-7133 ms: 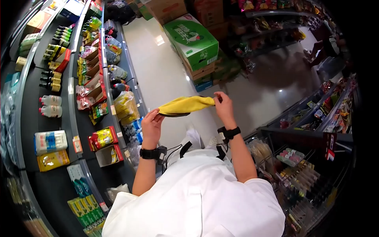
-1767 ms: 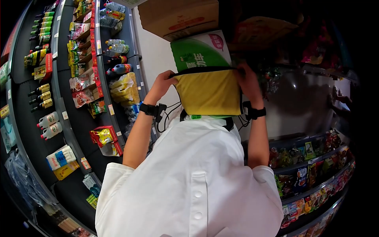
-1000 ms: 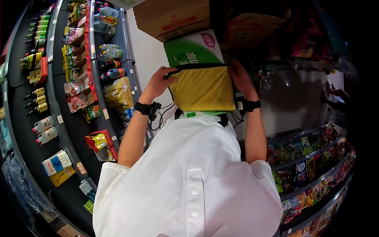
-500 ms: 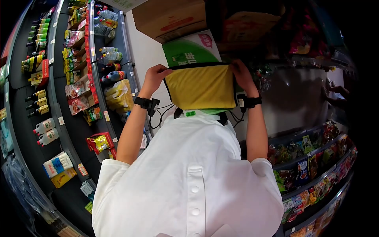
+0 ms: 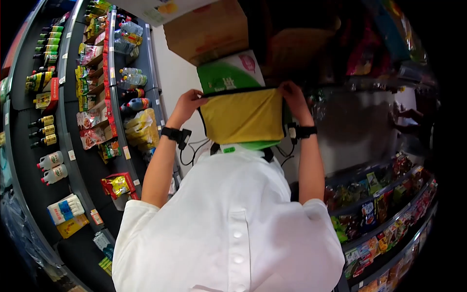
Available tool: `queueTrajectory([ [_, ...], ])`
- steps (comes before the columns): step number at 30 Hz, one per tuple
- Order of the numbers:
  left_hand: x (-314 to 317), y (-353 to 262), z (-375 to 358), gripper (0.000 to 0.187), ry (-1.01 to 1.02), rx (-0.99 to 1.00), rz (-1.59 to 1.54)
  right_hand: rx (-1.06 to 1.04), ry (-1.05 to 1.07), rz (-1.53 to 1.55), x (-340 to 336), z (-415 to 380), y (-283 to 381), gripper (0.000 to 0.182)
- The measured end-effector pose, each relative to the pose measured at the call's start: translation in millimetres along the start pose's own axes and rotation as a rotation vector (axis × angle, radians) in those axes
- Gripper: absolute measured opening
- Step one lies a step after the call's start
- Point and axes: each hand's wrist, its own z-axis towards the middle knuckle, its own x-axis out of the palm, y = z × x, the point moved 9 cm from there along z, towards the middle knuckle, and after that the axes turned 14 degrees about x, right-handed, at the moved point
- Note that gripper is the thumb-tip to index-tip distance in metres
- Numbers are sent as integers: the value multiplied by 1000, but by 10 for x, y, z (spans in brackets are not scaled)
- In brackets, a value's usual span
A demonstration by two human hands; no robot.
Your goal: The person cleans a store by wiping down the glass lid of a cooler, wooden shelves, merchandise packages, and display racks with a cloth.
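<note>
A yellow cloth piece with black edging is stretched out flat in front of my white shirt. My left hand pinches its upper left corner, thumb and fingers pressed together. At the upper right corner, my right hand grips the black edge with bent fingers. Something green and white shows below the cloth's lower edge, mostly hidden by it. Just beyond the upper edge is a green and white carton, partly covered by the cloth. Each wrist wears a black strap with a small device and cable.
Shelves with bottles, jugs and packets run along the left. Open brown cardboard boxes stand ahead. Lower shelves of snack bags are at the right. Another person's hand shows at the far right, in dim light.
The view has shifted slightly, so the shelves sit a little further left and the carton and cloth lower in the picture. Both hands keep their hold on the cloth's upper corners.
</note>
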Motion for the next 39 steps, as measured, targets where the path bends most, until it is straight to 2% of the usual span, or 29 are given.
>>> queueTrajectory([
  [2,-20,-182,-19,21,86,-64,-6,-49,-54,-50,-31,-26,319,17],
  [4,-168,-565,8,19,113,-6,121,-157,-125,-210,-119,-148,777,17],
  [6,-379,-1085,17,19,62,181,274,-170,-135,-211,-235,-219,1158,17],
  [7,-514,-1151,-13,18,-40,189,207,-176,-182,-244,-310,-354,1535,16],
  [8,-575,-1624,-99,16,-117,370,252,-182,-230,-278,-363,-462,1808,17],
  [9,-640,-1890,-169,15,-123,470,301,-176,-223,-281,-364,-529,1943,17],
  [10,-694,-2064,-229,16,-132,578,353,-284,-245,-255,-379,-647,2148,17],
  [11,-694,-2058,-261,16,-137,575,353,-393,-266,-227,-382,-755,2277,17],
  [13,-715,-2166,-406,18,-244,701,447,-421,-241,-276,-299,-840,2272,19],
  [16,-498,-1681,-458,17,-261,640,540,-516,-191,-449,-66,-773,1899,34],
  [18,-262,-1186,-510,17,-211,609,561,-437,-122,-548,147,-675,1331,37],
  [19,-129,-964,-546,17,-118,583,586,-430,-114,-549,204,-676,1041,37],
  [21,30,-741,-716,16,-83,525,557,-356,-47,-685,332,-719,528,38],
  [26,92,-709,-916,19,-49,343,415,-232,-50,-650,198,-1062,392,36],
  [27,112,-692,-897,21,33,253,376,-204,-62,-629,158,-1078,371,34],
  [28,156,-653,-910,23,115,159,332,-196,-63,-629,121,-1130,427,34],
  [29,139,-667,-918,23,122,152,324,-216,-31,-664,93,-1209,548,33],
  [31,126,-828,-916,23,143,320,324,-223,5,-700,45,-1341,699,32],
  [32,129,-850,-894,23,149,322,322,-225,12,-680,39,-1351,757,30],
  [34,20,-854,-920,19,-45,225,129,-212,27,-664,11,-1377,864,28],
  [36,-35,-1140,-818,18,-78,225,64,-276,-54,-583,-96,-1387,1117,25],
  [38,-217,-1288,-786,17,-269,190,-132,-180,-171,-379,-248,-1416,1704,25],
  [39,-244,-1380,-727,17,-287,184,-127,-231,-208,-345,-297,-1405,1817,27],
])
